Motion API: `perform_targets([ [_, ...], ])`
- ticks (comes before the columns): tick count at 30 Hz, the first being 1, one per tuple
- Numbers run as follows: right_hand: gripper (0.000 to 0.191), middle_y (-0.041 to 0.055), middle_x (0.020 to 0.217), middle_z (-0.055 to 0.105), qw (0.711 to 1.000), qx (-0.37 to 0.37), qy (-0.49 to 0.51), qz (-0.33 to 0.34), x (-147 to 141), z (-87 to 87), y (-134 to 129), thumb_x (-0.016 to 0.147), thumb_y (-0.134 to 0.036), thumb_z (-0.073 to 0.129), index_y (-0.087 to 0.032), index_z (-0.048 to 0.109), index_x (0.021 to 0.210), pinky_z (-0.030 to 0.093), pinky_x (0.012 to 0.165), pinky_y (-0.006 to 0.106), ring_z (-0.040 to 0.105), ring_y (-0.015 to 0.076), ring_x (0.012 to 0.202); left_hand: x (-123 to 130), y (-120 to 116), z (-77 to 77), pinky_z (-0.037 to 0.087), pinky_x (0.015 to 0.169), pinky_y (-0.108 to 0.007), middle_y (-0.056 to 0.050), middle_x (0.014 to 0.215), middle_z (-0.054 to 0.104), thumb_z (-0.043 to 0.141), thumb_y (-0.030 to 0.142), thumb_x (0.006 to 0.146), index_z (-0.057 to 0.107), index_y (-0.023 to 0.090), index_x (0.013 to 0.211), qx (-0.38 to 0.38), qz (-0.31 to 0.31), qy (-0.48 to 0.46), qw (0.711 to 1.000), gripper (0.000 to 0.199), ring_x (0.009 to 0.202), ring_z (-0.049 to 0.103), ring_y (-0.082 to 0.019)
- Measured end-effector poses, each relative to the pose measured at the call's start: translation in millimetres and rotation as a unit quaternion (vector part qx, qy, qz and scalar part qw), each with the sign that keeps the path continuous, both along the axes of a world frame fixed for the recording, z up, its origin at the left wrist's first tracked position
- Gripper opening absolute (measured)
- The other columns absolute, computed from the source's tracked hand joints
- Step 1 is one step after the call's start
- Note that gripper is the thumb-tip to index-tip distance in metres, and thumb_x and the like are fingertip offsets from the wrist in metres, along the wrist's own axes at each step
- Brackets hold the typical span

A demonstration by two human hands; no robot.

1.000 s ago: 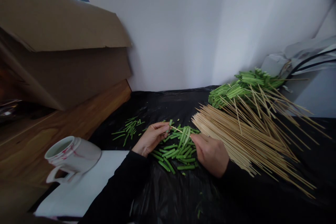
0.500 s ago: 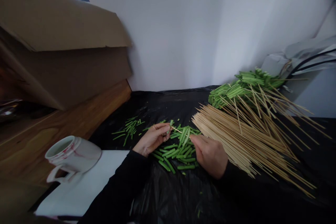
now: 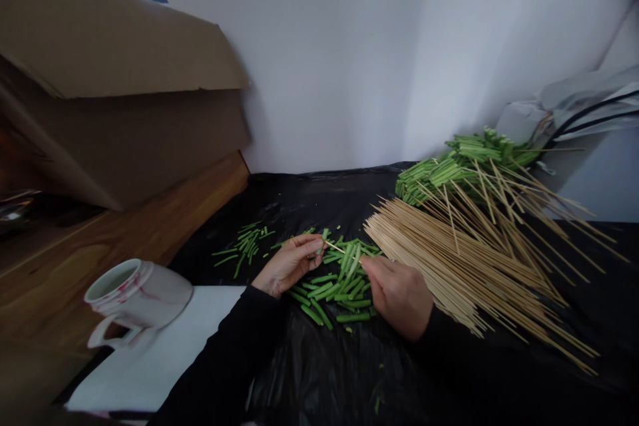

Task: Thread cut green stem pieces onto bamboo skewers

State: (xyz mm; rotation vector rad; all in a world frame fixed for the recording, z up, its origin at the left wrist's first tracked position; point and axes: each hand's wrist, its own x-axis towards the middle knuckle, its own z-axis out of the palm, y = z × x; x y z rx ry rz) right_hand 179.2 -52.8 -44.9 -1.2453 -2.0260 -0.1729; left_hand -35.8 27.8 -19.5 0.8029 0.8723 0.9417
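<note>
My left hand (image 3: pixel 292 261) is closed, thumb and fingers pinching a short piece of green bean (image 3: pixel 325 235). A thin bamboo skewer (image 3: pixel 333 246) runs from that piece across to my right hand (image 3: pixel 399 294), whose fingers are closed around it. Between the hands, several cut green bean pieces (image 3: pixel 351 265) cross the skewer's line; I cannot tell which of them are threaded on it. Below, a loose pile of cut green beans (image 3: pixel 324 291) lies on black plastic sheeting (image 3: pixel 309 373).
Bamboo skewers (image 3: pixel 464 253) lie in a large heap on the right, near stacked green bean skewers (image 3: pixel 449 170). Thin green scraps (image 3: pixel 247 243) are at left. A white mug (image 3: pixel 160 296) lies tilted by white paper (image 3: pixel 200 319). A cardboard box (image 3: pixel 150 140) and wall (image 3: pixel 339 66) stand behind.
</note>
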Motion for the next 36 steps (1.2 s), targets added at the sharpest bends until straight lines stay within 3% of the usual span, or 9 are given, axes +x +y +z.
perform_targets([
  [5, 0.027, 0.0034, 0.078, 0.064, 1.000, -0.009, -0.001, 0.003, -0.3, 0.7, 0.0, 0.093, -0.014, 0.036, -0.016, 0.063, 0.097, 0.034, 0.063, 0.028, 0.059, 0.0145, 0.069, 3.4, -2.6, 0.1, 0.048, 0.066, -0.020, -0.004, 0.077, 0.069, 0.087, 0.019, 0.057, 0.072, 0.011, 0.078, 0.006, -0.004, 0.011, 1.000, 0.026, 0.068, 0.061, -0.009],
  [11, 0.027, 0.0030, 0.077, 0.064, 1.000, -0.018, -0.007, 0.011, -4.9, 1.4, -1.0, 0.092, -0.013, 0.036, -0.016, 0.062, 0.095, 0.034, 0.062, 0.027, 0.058, 0.0143, 0.068, 13.1, -11.4, -1.5, 0.045, 0.068, -0.021, -0.002, 0.074, 0.067, 0.086, 0.021, 0.060, 0.071, 0.011, 0.074, 0.017, -0.057, 0.054, 0.997, 0.023, 0.068, 0.060, -0.009],
  [23, 0.027, 0.0037, 0.080, 0.066, 1.000, -0.014, 0.001, -0.003, 1.1, 4.4, 3.3, 0.092, -0.012, 0.038, -0.017, 0.064, 0.096, 0.037, 0.063, 0.025, 0.061, 0.0137, 0.071, 12.8, -9.9, 1.3, 0.043, 0.063, -0.018, -0.002, 0.073, 0.066, 0.085, 0.023, 0.061, 0.074, 0.013, 0.081, 0.059, -0.052, 0.088, 0.993, 0.025, 0.065, 0.057, -0.007],
  [28, 0.027, 0.0049, 0.082, 0.067, 0.999, 0.033, 0.002, -0.038, 10.8, 6.6, 8.8, 0.091, -0.012, 0.040, -0.016, 0.066, 0.099, 0.039, 0.064, 0.024, 0.061, 0.0139, 0.071, 6.9, -5.2, 9.9, 0.038, 0.052, -0.017, -0.004, 0.074, 0.068, 0.084, 0.031, 0.062, 0.074, 0.013, 0.083, 0.072, -0.002, 0.115, 0.991, 0.029, 0.060, 0.055, -0.007],
  [32, 0.025, 0.0055, 0.081, 0.067, 0.998, 0.049, 0.002, -0.043, 15.0, 8.5, 11.3, 0.091, -0.014, 0.042, -0.015, 0.066, 0.098, 0.039, 0.065, 0.024, 0.061, 0.0146, 0.072, 1.6, -0.6, 7.0, 0.036, 0.052, -0.021, -0.004, 0.072, 0.069, 0.077, 0.035, 0.069, 0.075, 0.015, 0.080, 0.192, 0.028, 0.253, 0.948, 0.023, 0.055, 0.051, -0.009],
  [36, 0.025, 0.0051, 0.082, 0.067, 0.997, 0.056, 0.002, -0.046, 15.6, 7.8, 11.9, 0.091, -0.015, 0.042, -0.016, 0.066, 0.098, 0.037, 0.063, 0.024, 0.060, 0.0139, 0.071, -2.5, 3.4, -2.3, 0.040, 0.071, -0.029, -0.005, 0.075, 0.070, 0.074, 0.030, 0.070, 0.075, 0.020, 0.072, 0.333, 0.042, 0.408, 0.849, 0.010, 0.071, 0.057, -0.019],
])
